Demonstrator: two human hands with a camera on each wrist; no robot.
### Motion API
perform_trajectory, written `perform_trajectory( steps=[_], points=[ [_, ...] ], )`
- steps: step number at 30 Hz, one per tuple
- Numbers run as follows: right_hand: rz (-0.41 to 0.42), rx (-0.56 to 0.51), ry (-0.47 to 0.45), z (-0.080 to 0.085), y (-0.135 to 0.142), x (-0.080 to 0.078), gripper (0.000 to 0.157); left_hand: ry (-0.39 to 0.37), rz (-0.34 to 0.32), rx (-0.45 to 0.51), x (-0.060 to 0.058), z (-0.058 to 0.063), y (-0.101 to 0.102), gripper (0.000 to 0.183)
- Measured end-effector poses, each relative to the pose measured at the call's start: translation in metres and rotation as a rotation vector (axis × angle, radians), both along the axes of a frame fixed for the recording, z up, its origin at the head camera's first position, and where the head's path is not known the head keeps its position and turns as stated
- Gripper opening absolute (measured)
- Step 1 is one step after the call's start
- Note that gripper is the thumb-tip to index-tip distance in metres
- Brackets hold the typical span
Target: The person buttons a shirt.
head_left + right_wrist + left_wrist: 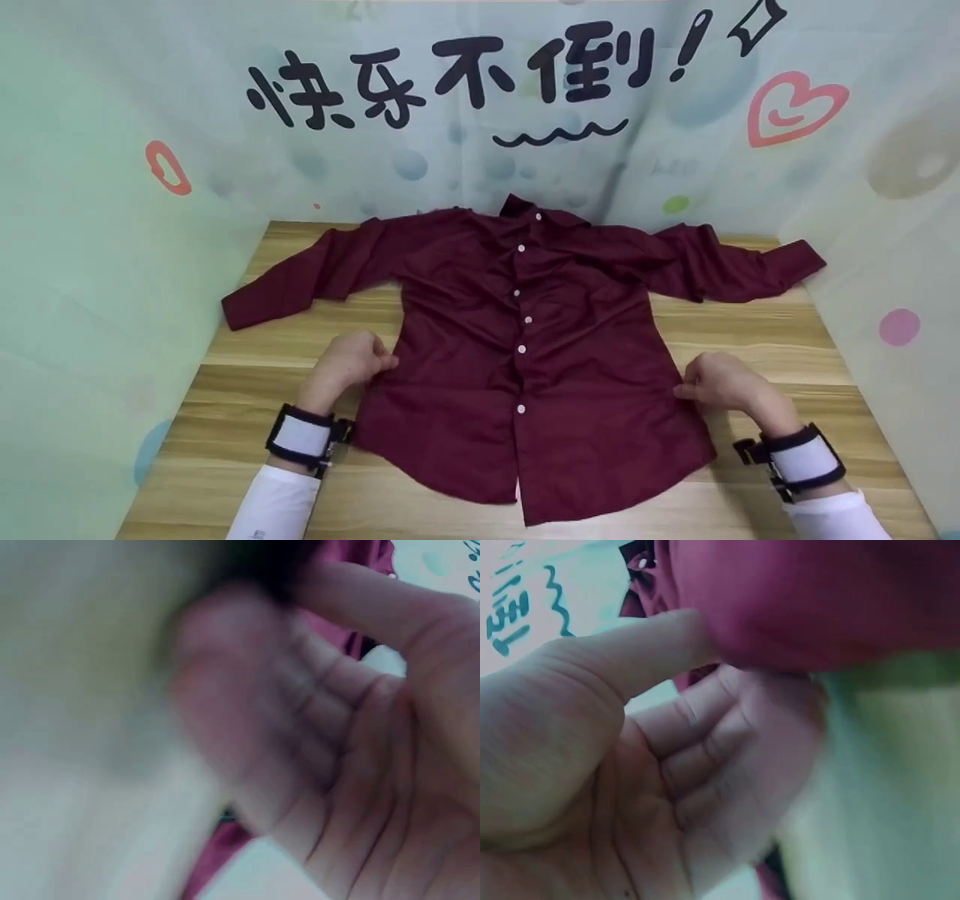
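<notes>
A dark maroon long-sleeved shirt (465,360) lies front up, its collar at the far side and both sleeves spread outward. White buttons run down its middle, and creases cross the chest. At the shirt's left side edge, my left hand (351,366) pinches the fabric between thumb and fingers. The left wrist view shows that thumb (652,645) against the maroon cloth (780,600). On the opposite side edge, about level with it, my right hand (724,381) pinches the cloth too. Its fingertips are blurred and dark in the right wrist view.
The shirt lies on a wood-grain table (247,390). A printed curtain (450,165) with black characters and coloured shapes closes off the back and both sides. Straps with small devices, such as the left band (300,439), sit on both wrists.
</notes>
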State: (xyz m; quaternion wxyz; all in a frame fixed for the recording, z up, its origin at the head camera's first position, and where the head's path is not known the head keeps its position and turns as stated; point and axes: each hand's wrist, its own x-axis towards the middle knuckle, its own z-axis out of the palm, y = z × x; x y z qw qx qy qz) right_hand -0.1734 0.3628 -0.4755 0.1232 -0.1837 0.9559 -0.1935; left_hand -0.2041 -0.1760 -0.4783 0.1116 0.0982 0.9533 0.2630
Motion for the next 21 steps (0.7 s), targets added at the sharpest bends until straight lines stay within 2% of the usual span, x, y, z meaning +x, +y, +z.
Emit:
perform_trajectory(
  steps=[2,4,8,11,13,15,18,21],
  points=[
    [0.002,0.056,0.129,0.010,-0.013,-0.006,0.026,0.112,-0.042,0.003,0.000,0.006,0.013,0.019],
    [0.006,0.061,0.257,0.018,-0.028,-0.016,0.022,0.247,-0.120,0.030,0.001,0.012,0.030,0.019],
    [0.052,-0.066,0.421,0.025,-0.064,-0.049,0.012,0.453,-0.307,0.084,0.001,0.019,0.074,0.018],
    [0.093,-0.139,0.486,0.024,-0.091,-0.082,0.014,0.541,-0.462,0.078,0.000,0.016,0.108,0.020],
    [0.104,-0.155,0.492,0.023,-0.109,-0.104,0.022,0.537,-0.550,0.047,0.000,0.013,0.128,0.026],
    [0.107,-0.156,0.470,0.021,-0.125,-0.127,0.031,0.491,-0.601,-0.025,-0.002,0.010,0.145,0.039],
    [0.093,-0.141,0.403,0.020,-0.145,-0.156,0.046,0.371,-0.622,-0.172,-0.007,0.008,0.163,0.064],
    [0.092,-0.086,0.298,0.017,-0.158,-0.179,0.061,0.260,-0.625,-0.310,-0.011,0.002,0.174,0.085]
  ],
)
